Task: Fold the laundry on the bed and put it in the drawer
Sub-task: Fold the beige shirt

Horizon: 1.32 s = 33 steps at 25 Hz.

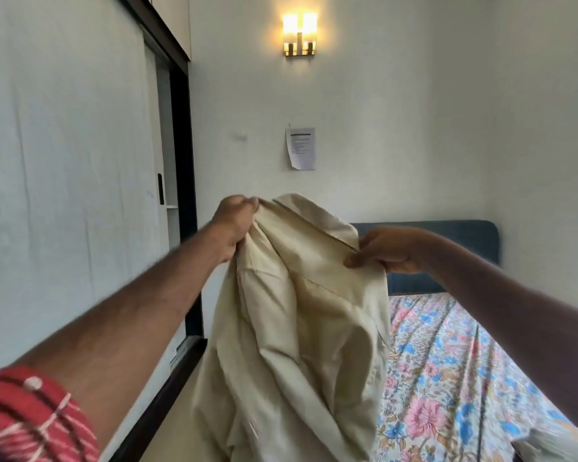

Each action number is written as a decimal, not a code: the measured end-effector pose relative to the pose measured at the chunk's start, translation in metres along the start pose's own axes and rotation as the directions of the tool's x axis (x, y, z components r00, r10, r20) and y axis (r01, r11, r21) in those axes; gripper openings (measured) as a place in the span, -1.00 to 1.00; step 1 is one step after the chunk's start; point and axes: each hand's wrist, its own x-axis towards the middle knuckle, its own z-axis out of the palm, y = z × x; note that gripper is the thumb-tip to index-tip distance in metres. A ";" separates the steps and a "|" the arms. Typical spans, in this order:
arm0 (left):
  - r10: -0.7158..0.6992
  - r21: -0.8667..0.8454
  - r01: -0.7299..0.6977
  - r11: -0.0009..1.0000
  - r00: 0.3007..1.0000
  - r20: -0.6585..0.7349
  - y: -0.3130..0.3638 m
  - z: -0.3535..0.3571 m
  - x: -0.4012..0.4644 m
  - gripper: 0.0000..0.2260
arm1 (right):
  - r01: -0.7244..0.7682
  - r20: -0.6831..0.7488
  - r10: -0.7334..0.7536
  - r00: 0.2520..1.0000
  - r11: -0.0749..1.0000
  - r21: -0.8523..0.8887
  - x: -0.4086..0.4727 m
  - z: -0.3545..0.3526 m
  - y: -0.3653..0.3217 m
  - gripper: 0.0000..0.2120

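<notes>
A cream collared shirt (297, 328) hangs in the air in front of me, held up at chest height. My left hand (236, 225) pinches its top left corner near the collar. My right hand (387, 250) grips the top right shoulder seam. The shirt's body droops down, crumpled, past the bottom of the view. Beneath and to the right lies the bed (454, 378) with a floral sheet in pink and blue. No drawer is visible.
A dark blue headboard (447, 238) stands against the far wall. On the left is a wardrobe with white sliding doors (64, 195) and a dark frame (184, 195). A paper sheet (301, 148) and a lit wall lamp (299, 35) are on the far wall.
</notes>
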 end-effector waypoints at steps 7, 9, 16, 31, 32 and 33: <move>0.486 0.642 -0.630 0.436 0.766 0.421 0.066 -0.067 0.037 -0.86 | 0.283 -0.834 -0.451 0.319 0.885 -0.370 -0.019 -0.029 -0.062 -0.75; 0.516 0.704 -0.598 0.382 0.770 0.375 0.075 -0.074 0.045 -0.96 | 0.421 -0.813 -0.465 0.350 0.854 -0.308 -0.022 -0.034 -0.093 -0.77; 0.240 -0.015 -0.246 0.969 0.956 -0.168 0.070 -0.052 0.044 -0.81 | 0.302 -0.710 -0.697 0.100 0.701 -0.646 -0.047 -0.059 -0.118 -0.63; 0.580 0.574 -0.518 0.634 0.809 0.090 0.076 -0.056 0.026 -0.63 | 0.051 -0.816 -0.480 0.323 0.869 -0.491 -0.061 -0.103 -0.080 -0.82; 0.601 0.572 -0.528 0.628 0.796 0.074 0.076 -0.057 0.029 -0.63 | 0.004 -0.788 -0.527 0.318 0.832 -0.555 -0.063 -0.096 -0.078 -0.82; 0.584 0.530 -0.516 0.673 0.810 0.048 0.077 -0.061 0.032 -0.64 | -0.013 -0.740 -0.577 0.346 0.785 -0.619 -0.063 -0.094 -0.075 -0.86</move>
